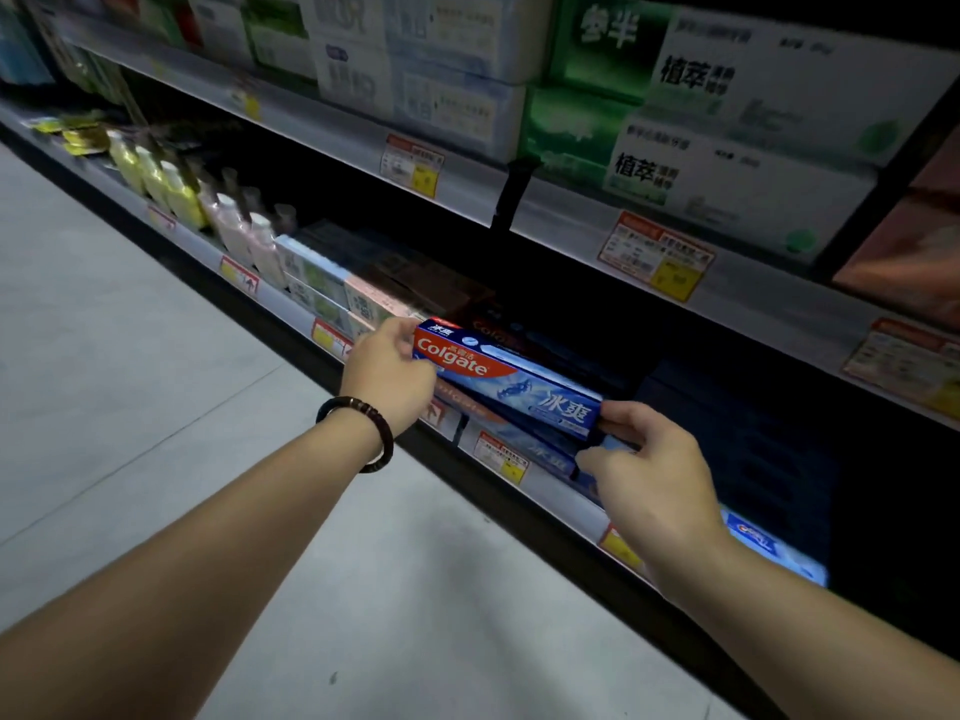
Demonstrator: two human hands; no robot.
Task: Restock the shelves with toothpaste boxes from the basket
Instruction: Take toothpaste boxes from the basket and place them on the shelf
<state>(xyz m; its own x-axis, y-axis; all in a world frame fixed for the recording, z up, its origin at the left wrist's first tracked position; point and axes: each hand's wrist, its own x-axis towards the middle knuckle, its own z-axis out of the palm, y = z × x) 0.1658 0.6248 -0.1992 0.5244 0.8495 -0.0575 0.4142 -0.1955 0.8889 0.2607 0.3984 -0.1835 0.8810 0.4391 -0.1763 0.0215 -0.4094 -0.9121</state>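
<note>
Pinching the Colgate box point(506, 374) by its ends with your left hand point(387, 374) and right hand point(649, 462), you're mid-placement; next, slide it squarely onto the lower shelf point(550, 485).

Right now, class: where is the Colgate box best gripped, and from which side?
Grip the Colgate box at its two short ends, coming from the aisle side, one hand per end. It is long and slim and lies lengthwise along the front of the lower shelf, so its ends are reachable; the left hand and right hand hold it so.
</note>
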